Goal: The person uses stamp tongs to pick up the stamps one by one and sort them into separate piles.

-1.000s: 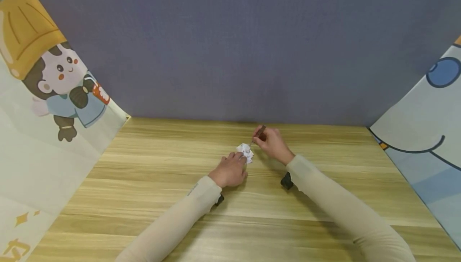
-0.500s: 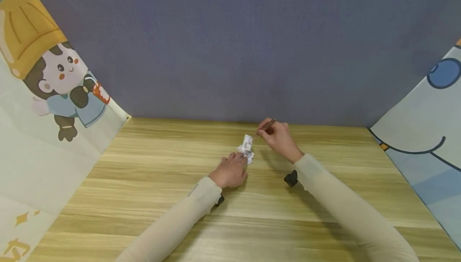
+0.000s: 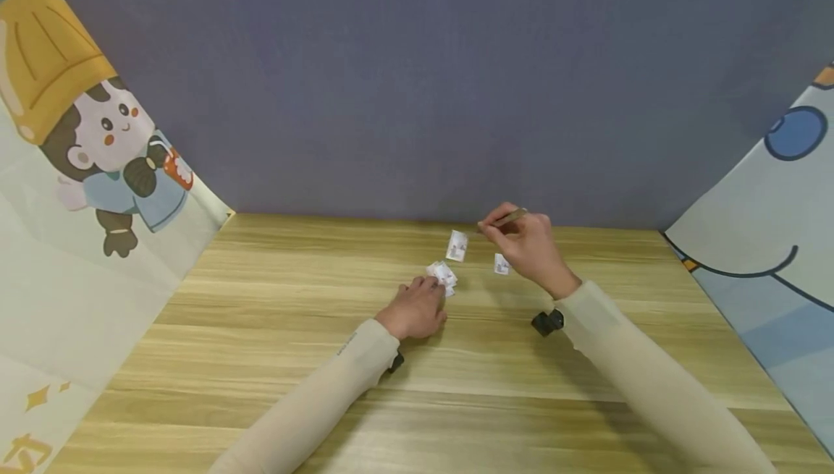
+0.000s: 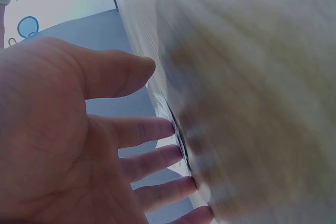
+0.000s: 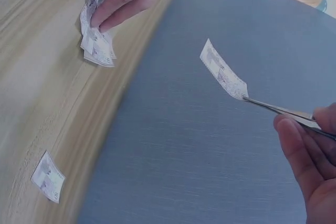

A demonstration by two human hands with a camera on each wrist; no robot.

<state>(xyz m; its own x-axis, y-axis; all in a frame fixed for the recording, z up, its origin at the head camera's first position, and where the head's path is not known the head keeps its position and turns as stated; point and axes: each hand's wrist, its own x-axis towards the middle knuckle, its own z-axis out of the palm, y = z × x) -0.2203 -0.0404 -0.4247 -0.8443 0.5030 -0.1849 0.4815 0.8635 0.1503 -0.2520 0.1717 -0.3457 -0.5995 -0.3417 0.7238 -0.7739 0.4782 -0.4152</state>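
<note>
My right hand (image 3: pixel 531 248) pinches a pair of tweezers (image 5: pixel 286 112) between thumb and fingers. The tweezer tips grip one corner of a postage stamp (image 5: pixel 223 72), pale with perforated edges, which hangs raised off the table in the right wrist view. My left hand (image 3: pixel 415 309) rests with its fingertips on a small overlapping pile of stamps (image 3: pixel 444 272), its fingers fairly straight and partly covering the pile. In the left wrist view, its fingertips (image 4: pixel 170 156) lie along the pile's edge. A single stamp (image 3: pixel 501 264) lies on the table just left of and below my right hand.
The wooden table (image 3: pixel 313 278) reaches back to a grey-blue panel (image 3: pixel 417 98). Printed cartoon sheets stand at the left (image 3: pixel 59 278) and right (image 3: pixel 749 242) sides. A dark wrist device (image 3: pixel 549 322) sits under the right sleeve.
My right hand has moved right and away with the tweezers, drawing one stamp out of the pile. The single stamp, hidden behind that hand before, now shows. The left hand stays in place.
</note>
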